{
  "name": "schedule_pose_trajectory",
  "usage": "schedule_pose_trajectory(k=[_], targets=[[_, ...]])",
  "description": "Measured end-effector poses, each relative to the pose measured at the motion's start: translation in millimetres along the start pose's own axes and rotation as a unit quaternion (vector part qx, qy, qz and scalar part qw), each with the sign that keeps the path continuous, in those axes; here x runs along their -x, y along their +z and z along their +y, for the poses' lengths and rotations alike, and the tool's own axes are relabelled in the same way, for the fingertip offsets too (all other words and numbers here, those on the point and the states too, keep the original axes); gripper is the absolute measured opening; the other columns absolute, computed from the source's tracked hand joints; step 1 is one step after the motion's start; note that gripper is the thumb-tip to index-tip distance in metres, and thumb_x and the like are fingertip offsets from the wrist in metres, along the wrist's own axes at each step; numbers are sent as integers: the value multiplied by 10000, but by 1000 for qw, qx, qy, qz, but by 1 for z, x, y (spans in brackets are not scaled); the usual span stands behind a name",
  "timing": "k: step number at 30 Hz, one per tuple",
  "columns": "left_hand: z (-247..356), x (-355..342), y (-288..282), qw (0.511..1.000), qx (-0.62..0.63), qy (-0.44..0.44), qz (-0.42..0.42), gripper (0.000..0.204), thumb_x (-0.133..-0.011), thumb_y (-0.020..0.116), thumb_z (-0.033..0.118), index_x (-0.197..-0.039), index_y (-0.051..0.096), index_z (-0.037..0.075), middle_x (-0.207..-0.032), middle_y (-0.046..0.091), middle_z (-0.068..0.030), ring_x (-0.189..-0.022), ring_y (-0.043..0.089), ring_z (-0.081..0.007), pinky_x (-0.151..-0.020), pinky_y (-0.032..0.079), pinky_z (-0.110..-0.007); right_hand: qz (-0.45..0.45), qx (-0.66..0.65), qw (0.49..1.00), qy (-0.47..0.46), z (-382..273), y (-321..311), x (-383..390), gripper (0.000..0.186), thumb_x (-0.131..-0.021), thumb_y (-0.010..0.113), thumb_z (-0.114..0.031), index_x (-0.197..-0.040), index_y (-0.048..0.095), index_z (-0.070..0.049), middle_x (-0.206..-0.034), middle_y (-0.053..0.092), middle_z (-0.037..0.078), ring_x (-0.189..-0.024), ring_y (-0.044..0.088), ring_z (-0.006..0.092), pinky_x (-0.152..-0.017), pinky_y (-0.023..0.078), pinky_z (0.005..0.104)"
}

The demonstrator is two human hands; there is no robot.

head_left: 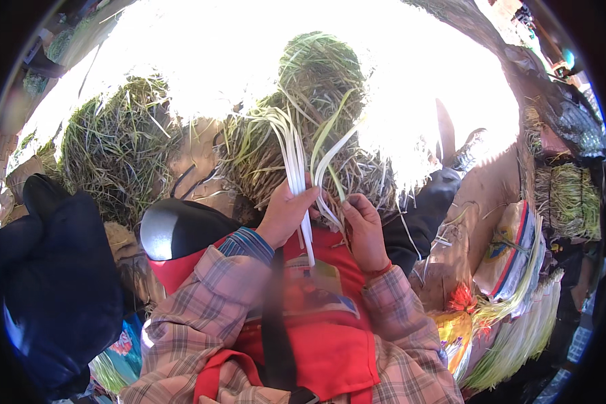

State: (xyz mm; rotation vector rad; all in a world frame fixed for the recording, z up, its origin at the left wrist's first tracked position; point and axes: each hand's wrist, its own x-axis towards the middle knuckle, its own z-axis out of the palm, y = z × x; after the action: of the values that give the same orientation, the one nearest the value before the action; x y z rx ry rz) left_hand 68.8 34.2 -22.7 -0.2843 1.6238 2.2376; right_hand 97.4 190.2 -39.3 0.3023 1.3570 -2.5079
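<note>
My left hand (289, 212) is closed around a small bunch of long, pale white stalks (291, 155) with split, drooping tops, held upright over my red apron (323, 343). Just to its right, my right hand (360, 222) pinches a separate stalk with yellow-green and white leaves (334, 178), level with my left hand. Behind both hands rises a tall heap of tangled green grass-like plants with straw-coloured ends (320, 71), its edges partly washed out by sunlight.
A second green heap (114, 155) lies at left on brown cardboard (198, 151). Dark-clothed legs (54, 283) are at far left. At right are tied green bundles (572, 198), a striped sack (501, 249) and pale stalk bundles (518, 343). Bright glare covers the far ground.
</note>
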Motion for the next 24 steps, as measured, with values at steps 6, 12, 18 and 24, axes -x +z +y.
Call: schedule_pose_trajectory(k=[6,12,18,24], targets=[[33,-15,-29,959,227,125,112,110,-843,528,104,-930,474,63,-792,556,-50,-721,565,-133,-542,433,-192,-60,-170,983,-41,-34,-61,27,125,-873,464,-177,-851,431,-58,-600,323,-23,-564,326,98,-546,317,227],[43,-11,-35,975,178,100,91,181,-816,585,154,-944,496,63,-802,576,-54,-725,569,-119,-578,446,-201,193,576,794,11,-53,-100,44,170,-794,559,-127,-915,528,-11,-729,564,80,-684,539,186,-679,423,288],[40,-6,-23,986,137,63,76,202,-826,565,146,-992,513,44,-843,581,-59,-737,567,-123,-619,485,-233,8,606,758,-240,-55,-3,15,310,-740,604,-121,-1017,528,-5,-981,549,157,-919,524,309,-783,423,351],[30,-3,-27,983,173,45,52,195,-845,530,126,-1019,499,43,-853,581,-67,-776,579,-141,-640,494,-236,-78,473,867,-136,-21,48,-26,220,-769,587,-101,-954,535,7,-816,574,122,-757,575,226,-678,456,311]])
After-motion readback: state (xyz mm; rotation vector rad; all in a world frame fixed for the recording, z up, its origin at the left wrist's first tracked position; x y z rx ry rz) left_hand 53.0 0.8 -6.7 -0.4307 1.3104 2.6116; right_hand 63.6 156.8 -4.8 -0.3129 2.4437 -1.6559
